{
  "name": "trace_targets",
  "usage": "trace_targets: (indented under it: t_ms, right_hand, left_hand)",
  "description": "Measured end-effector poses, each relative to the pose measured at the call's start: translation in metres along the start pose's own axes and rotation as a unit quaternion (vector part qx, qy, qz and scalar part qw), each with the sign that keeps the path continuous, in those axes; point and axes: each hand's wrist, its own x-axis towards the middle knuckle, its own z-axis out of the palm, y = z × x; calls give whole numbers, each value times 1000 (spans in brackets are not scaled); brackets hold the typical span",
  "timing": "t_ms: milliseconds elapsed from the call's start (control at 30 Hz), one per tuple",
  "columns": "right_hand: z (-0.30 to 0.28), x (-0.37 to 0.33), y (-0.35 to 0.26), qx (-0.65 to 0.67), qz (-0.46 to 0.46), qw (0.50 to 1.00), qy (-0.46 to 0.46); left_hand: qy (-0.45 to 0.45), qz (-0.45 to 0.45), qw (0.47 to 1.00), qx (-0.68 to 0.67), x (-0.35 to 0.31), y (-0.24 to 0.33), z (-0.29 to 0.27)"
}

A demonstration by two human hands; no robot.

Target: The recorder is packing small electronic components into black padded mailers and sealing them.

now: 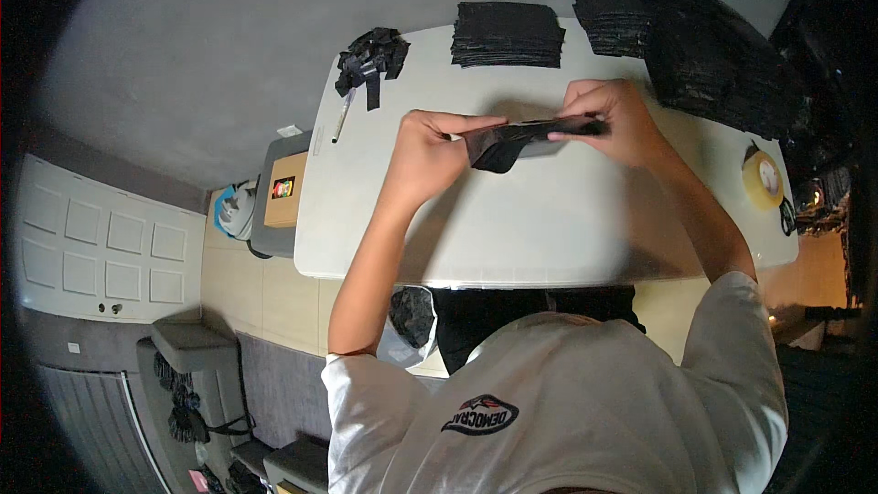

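Above the middle of the white table (530, 229), a thin, folded black plastic piece (498, 148) is stretched between my hands. My left hand (426, 151) pinches its left end, the index finger lying along the upper edge. At the other end, my right hand (615, 119) has it between thumb and fingers. The piece's near left part droops down in a flap. Whether it is a bag or a flat sheet I cannot tell. Beyond my hands lies a neat stack of similar black pieces (508, 35) at the far edge.
More black stacks (713, 64) fill the far right corner. A crumpled heap of black strips (373, 57) and a pen (342, 117) lie far left. Near the right edge are a yellowish tape roll (763, 179) and scissors (786, 216). A cardboard box (286, 190) rests on a chair to the left.
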Motion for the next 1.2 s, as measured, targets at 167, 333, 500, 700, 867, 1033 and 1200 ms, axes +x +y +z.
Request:
trace_targets:
  t_ms: [167, 333, 500, 700, 867, 1033, 1200]
  right_hand:
    - [1, 6, 1, 10, 83, 993, 86]
    - [-4, 16, -2, -181, -77, 974, 113]
    - [-4, -10, -27, 42, 139, 989, 27]
    - [-9, 10, 1, -165, -96, 982, 11]
    - [-9, -2, -6, -164, -89, 982, 3]
    - [-14, -8, -7, -105, 2, 992, -71]
    - [0, 6, 7, -211, -118, 968, 63]
  left_hand:
    - [19, -59, 996, 66, 8, 28, -6]
    - [93, 159, 971, 153, 14, 11, -9]
    - [28, 87, 971, 223, -8, 34, -14]
    - [85, 152, 942, 288, 1, 15, -2]
    - [36, 117, 956, 266, -10, 19, -10]
    - [-29, 0, 975, 219, -16, 18, -14]
    - [80, 177, 923, 332, -5, 11, -6]
